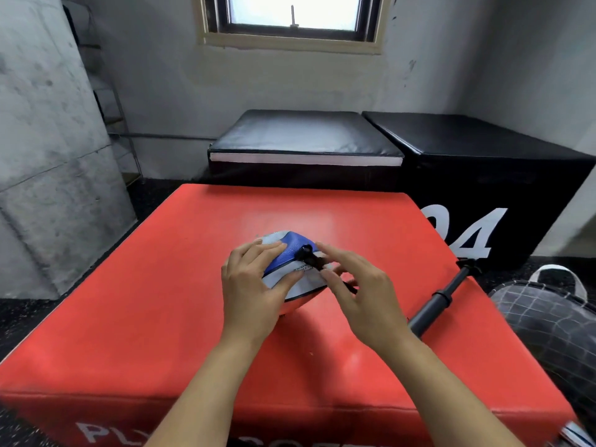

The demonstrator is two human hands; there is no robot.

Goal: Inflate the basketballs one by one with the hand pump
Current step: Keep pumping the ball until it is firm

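A flat, deflated blue, white and red basketball point(292, 253) lies in the middle of the red padded box point(180, 285). My left hand point(250, 285) presses on the ball's left side with straight fingers. My right hand point(358, 285) pinches the black hose end of the pump point(309, 254), whose tip rests on top of the ball. The dark grey hand pump point(435, 304) lies on the box to the right, its handle pointing away toward the back right.
Two black padded boxes point(303, 140) stand behind the red one; the right one point(483, 162) bears large white digits. A mesh bag with balls point(548, 324) sits on the floor at the right. A concrete pillar point(48, 140) rises at the left.
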